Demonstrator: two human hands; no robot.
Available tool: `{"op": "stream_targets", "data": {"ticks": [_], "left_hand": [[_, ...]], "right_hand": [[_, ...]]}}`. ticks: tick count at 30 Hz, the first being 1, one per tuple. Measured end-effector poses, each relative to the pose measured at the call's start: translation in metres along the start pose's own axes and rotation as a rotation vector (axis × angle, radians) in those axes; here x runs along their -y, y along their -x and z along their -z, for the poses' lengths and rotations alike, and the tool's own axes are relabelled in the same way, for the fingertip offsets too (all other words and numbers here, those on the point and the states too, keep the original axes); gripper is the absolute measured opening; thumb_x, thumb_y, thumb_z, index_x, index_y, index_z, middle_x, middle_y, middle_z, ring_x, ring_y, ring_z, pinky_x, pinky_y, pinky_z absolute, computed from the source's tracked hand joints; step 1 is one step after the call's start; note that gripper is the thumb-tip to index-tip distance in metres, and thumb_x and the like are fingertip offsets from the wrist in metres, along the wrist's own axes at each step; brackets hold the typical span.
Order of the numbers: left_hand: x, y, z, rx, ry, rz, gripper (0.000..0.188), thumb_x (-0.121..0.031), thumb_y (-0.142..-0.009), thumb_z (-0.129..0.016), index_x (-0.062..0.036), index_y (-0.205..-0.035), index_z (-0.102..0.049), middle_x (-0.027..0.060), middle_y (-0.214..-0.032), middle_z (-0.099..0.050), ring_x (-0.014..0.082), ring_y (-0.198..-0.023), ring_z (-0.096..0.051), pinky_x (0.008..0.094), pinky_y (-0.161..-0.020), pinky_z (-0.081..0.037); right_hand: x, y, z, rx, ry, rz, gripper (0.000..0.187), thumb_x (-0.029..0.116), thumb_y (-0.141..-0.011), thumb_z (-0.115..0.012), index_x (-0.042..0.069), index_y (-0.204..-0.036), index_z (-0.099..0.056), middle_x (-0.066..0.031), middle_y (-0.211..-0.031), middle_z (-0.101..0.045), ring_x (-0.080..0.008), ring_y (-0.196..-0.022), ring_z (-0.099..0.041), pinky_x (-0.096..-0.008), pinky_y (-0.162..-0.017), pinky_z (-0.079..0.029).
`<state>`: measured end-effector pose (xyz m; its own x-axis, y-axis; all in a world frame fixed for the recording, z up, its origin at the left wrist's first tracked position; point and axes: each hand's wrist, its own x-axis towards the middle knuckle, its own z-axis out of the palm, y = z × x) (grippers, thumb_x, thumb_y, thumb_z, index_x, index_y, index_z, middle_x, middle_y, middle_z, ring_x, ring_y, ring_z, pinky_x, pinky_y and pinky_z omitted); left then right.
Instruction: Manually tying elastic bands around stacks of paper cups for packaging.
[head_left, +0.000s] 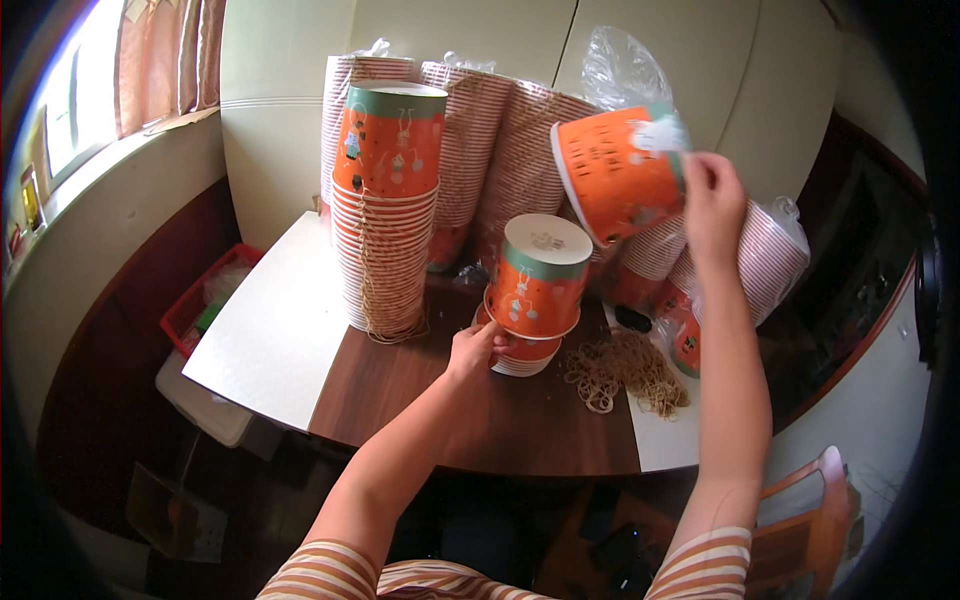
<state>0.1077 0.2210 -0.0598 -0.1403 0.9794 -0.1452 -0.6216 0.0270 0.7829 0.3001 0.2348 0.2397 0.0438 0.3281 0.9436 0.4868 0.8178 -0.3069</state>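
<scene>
High on the right, my right hand (pixel 715 210) pinches the green base end of an orange paper bucket (pixel 615 165). This bucket is tilted in the air, its white rim facing left. My left hand (pixel 476 350) is closed at the rim of another orange paper bucket (pixel 540 300), which stands upside down on a short stack of buckets (pixel 525 360). Its fingertips are partly hidden behind the rim. Left of that is a tall stack of upturned paper buckets (pixel 385 240) with rubber bands hanging down its side.
A loose pile of tan rubber bands (pixel 630 375) lies on the brown and white table (pixel 480 430). Behind stand several tall bucket stacks (pixel 530 150) in clear plastic bags. A red crate (pixel 200 310) is at the left, a wooden chair (pixel 810 520) at the lower right.
</scene>
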Motion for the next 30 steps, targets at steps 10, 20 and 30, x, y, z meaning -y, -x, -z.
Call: {"op": "stream_targets", "data": {"ticks": [10, 20, 30], "left_hand": [[-0.029, 0.044, 0.026, 0.045, -0.147, -0.185, 0.040, -0.038, -0.090, -0.061, 0.0019, -0.097, -0.062, 0.0031, -0.083, -0.061, 0.0062, -0.067, -0.051, 0.0209, -0.060, -0.042], [-0.091, 0.113, 0.048, 0.173, -0.519, -0.261, 0.038, 0.006, -0.079, -0.048, 0.0091, -0.116, -0.056, 0.0065, -0.092, -0.066, 0.0096, -0.081, -0.061, 0.0212, -0.072, -0.048], [-0.124, 0.144, 0.036, 0.003, -1.024, -0.225, 0.053, -0.009, -0.078, -0.054, 0.0060, -0.128, -0.044, 0.0219, -0.104, -0.061, 0.0252, -0.078, -0.065, 0.0335, -0.068, -0.054]], "right_hand": [[-0.015, 0.211, 0.062, -0.187, -1.008, -0.930, 0.040, 0.022, -0.093, -0.052, 0.001, -0.127, -0.049, -0.0109, -0.121, -0.056, -0.0219, -0.113, -0.054, -0.0379, -0.093, -0.046], [0.019, 0.351, 0.023, 0.248, -0.962, -1.592, 0.031, 0.023, -0.093, -0.051, 0.000, -0.114, -0.056, -0.0124, -0.110, -0.060, -0.0242, -0.095, -0.062, -0.0365, -0.080, -0.054], [-0.071, 0.278, 0.068, 0.722, 0.454, -0.517, 0.010, 0.008, -0.079, -0.067, 0.002, -0.085, -0.066, -0.0138, -0.085, -0.060, -0.0299, -0.078, -0.061, -0.0357, -0.070, -0.050]]}}
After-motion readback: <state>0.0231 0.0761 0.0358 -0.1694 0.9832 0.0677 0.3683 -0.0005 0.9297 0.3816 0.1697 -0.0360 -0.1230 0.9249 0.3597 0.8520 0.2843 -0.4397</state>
